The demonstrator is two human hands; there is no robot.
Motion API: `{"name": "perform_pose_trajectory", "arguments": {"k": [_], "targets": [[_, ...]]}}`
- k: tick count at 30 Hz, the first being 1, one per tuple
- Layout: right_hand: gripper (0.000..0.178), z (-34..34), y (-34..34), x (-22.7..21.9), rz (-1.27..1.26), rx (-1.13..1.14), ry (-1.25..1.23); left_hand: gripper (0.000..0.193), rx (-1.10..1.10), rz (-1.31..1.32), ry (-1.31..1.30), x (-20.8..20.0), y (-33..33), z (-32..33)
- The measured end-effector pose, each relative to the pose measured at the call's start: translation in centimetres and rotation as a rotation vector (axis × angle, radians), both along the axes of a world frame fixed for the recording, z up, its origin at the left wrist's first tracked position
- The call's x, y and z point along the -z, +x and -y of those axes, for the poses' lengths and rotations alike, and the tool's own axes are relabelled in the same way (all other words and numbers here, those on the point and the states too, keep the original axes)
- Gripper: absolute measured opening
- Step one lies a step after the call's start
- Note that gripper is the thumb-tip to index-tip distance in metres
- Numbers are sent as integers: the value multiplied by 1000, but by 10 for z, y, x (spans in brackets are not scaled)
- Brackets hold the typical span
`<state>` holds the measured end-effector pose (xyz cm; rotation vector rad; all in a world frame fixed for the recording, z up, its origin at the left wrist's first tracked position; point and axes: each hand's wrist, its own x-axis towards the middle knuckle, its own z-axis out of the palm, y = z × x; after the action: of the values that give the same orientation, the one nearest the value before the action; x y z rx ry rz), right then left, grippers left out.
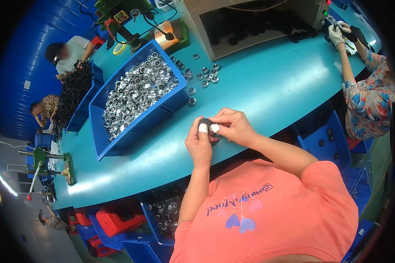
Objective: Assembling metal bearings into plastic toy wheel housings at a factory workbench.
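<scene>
Black and rounded, a small part (204, 121) was at the middle of the frame, near the lower edge of the teal worktop (259, 92), grasped between the fingers of the left hand (199, 142) and the right hand (233, 126), with white material (203, 128) showing at both thumb tips. Left of centre stood a blue bin (162, 106) heaped with shiny pieces (138, 85), and loose ones (214, 79) lay to its right.

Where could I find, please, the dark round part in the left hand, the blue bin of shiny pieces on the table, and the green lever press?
Dark round part (205, 121): head view, exposed upper surface.
Blue bin (158, 115): head view, near outer wall.
Green lever press (40, 156): head view, green body.
</scene>
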<state>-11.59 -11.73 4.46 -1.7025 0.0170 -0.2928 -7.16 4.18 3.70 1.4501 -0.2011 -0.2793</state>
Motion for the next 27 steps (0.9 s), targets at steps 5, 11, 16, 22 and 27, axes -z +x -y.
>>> {"name": "perform_pose_trajectory", "arguments": {"k": [5, 11, 16, 22, 27], "targets": [[35, 6, 4, -15, -327, -126, 392, 52, 116, -2, -123, -1, 3, -3], [38, 10, 10, 0, -297, -196, 551, 66, 126, 31, -102, 2, -1, -2], [35, 10, 11, -2, -331, -177, 463, 65, 113, 72, -3, -2, -6, -2], [30, 10, 5, -17, -425, -113, 310, 51, 72, 306, 225, -1, -10, 0], [30, 18, 10, 8, -344, -222, 453, 50, 93, 124, 92, 1, -10, -4]]}}
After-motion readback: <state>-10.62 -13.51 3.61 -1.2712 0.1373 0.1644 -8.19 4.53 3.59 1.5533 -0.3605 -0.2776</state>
